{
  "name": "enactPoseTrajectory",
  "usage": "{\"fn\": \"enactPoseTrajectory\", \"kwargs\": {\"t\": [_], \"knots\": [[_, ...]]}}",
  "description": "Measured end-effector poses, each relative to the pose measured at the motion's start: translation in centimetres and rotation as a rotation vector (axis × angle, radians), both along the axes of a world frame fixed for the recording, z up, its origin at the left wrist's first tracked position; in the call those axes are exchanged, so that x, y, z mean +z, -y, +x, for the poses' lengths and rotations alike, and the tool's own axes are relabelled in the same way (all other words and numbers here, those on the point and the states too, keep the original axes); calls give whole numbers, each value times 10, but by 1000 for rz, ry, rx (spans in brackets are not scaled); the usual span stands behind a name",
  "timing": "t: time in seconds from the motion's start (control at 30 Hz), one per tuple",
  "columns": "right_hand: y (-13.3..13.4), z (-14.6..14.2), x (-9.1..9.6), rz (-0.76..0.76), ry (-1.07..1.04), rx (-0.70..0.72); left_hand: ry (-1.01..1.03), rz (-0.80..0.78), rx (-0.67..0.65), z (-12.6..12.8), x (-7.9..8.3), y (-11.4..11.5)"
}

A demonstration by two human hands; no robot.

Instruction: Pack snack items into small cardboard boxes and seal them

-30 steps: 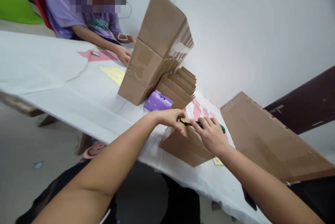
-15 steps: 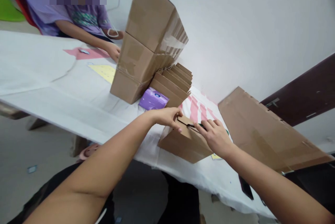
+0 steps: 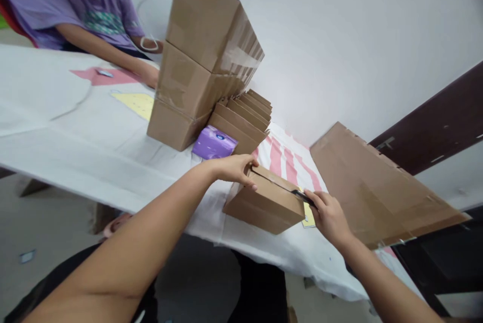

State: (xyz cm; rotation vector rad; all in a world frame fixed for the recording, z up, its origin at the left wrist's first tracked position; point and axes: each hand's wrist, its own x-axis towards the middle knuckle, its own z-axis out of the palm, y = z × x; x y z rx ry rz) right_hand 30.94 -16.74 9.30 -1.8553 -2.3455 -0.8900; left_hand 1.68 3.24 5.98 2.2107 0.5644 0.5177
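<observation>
Left fingers (image 3: 244, 166) clasping box (image 3: 266, 207) corner, right fingers (image 3: 316, 198) pinching black tool (image 3: 301, 195), table (image 3: 124, 172) edge near.

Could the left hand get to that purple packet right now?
Probably yes. The left hand holds the small box at its far edge, and the purple packet lies just beyond with nothing between them, though the hand would have to let go first.
</observation>
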Motion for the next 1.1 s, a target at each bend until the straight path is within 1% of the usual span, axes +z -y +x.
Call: {"fn": "enactPoseTrajectory", "kwargs": {"t": [0.1, 0.17, 0.23, 0.27, 0.3, 0.33, 0.37, 0.4, 0.43, 0.5, 0.57, 0.63, 0.67, 0.7, 0.77, 0.83, 0.87, 0.93, 0.97, 1.1], "knots": [[29, 34, -50, 43, -269, -126, 8, 16, -12, 1, 0, -1], [46, 48, -85, 18, -360, -198, -5, 20, -10, 1, 1, -1], [57, 57, -114, -98, -376, -248, -26, 18, -4, 0, 4, 0], [58, 60, -123, -172, -370, -277, -35, 16, 0, 0, 5, 1], [58, 62, -128, -249, -365, -308, -40, 14, 2, 0, 6, 2], [55, 64, -127, -316, -363, -336, -44, 12, 2, 0, 7, 3], [51, 65, -121, -356, -370, -358, -47, 10, 3, -1, 8, 3], [44, 66, -111, -359, -388, -371, -48, 8, 8, -1, 8, 4], [36, 66, -96, -330, -417, -366, -49, 4, 11, -1, 8, 5], [17, 59, -59, -168, -505, -330, -44, 11, 8, -1, 9, 6], [-4, 42, -23, -12, -621, -262, -29, 46, -21, -1, 10, 7], [-24, 13, 2, 39, -694, -137, -28, 84, -57, -2, 11, 7], [-33, -4, 9, 6, -708, -63, -37, 93, -66, -2, 11, 8], [-42, -22, 12, -23, -712, 16, -47, 94, -70, -2, 11, 8], [-58, -53, 9, -110, -673, 123, -58, 86, -71, -2, 11, 7], [-71, -75, -1, -149, -639, 140, -55, 77, -81, -2, 10, 7], [-77, -81, -6, -147, -630, 131, -52, 76, -88, -2, 9, 7], [-86, -85, -15, -127, -662, 93, -46, 78, -96, -1, 9, 6], [-90, -83, -17, -115, -713, 72, -43, 81, -96, -1, 8, 6], [-95, -66, -16, -81, -1100, 24, -50, 91, -88, -1, 8, 4]]}}
